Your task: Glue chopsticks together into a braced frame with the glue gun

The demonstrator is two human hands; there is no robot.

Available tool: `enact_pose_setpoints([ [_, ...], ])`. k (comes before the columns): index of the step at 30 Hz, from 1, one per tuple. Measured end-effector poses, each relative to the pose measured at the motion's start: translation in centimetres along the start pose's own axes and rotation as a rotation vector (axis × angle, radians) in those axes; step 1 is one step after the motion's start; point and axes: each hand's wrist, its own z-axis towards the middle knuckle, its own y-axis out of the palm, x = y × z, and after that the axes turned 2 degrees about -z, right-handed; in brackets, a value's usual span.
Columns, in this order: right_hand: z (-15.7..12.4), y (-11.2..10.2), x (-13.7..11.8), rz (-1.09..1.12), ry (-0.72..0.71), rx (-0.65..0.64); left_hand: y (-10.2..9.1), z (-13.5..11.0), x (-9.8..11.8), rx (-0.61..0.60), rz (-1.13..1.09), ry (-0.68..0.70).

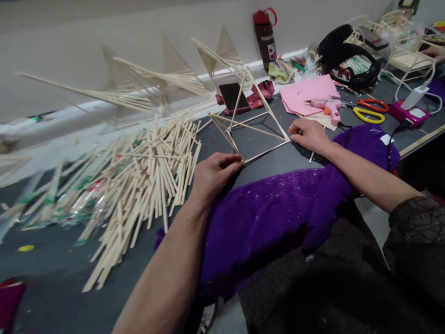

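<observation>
A frame of thin wooden sticks (267, 151) stands on the grey table, its sticks meeting at corners and crossing diagonally. My left hand (219, 172) is closed, thumb and fingers pinching the near left corner. At the near right corner, my right hand (308, 133) pinches the end of the same front stick. A short loose stick (311, 157) lies just below my right hand. Behind the frame are more fan-like stick structures (181, 82), and a dark phone (233, 97) lies on a red strap.
A large heap of loose sticks (153, 171) spreads at the left, beside plastic-wrapped bundles (69, 195). At right lie a pink glue gun (328, 105), scissors (369, 115), pink paper (295, 95) and a magenta power block (406, 114). Purple cloth (264, 218) covers the near edge; a bottle (264, 41) stands behind.
</observation>
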Motion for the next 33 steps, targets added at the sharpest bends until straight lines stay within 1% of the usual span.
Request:
enact_pose_setpoints([
  [2, -0.1, -0.1, -0.2, -0.061, 0.009, -0.035, -0.1, -0.2, 0.0, 0.017, -0.007, -0.014],
  [5, 0.0, -0.2, -0.5, -0.125, 0.011, -0.071, -0.1, -0.3, 0.0, 0.062, 0.069, -0.015],
  [9, 0.0, -0.1, -0.6, -0.167, 0.012, -0.082, 0.0, -0.3, 0.3, 0.067, 0.174, 0.021],
  [12, 0.0, 0.0, -0.6, -0.172, 0.005, -0.073, 0.0, -0.3, 0.5, 0.066, 0.204, 0.038],
  [23, 0.4, 0.2, -0.5, -0.165, -0.024, -0.085, 0.4, -0.4, 0.9, 0.078, 0.193, 0.039],
  [33, 0.4, 0.1, -0.7, -0.181, -0.027, -0.089, 0.4, -0.2, 1.1, 0.087, 0.184, -0.009],
])
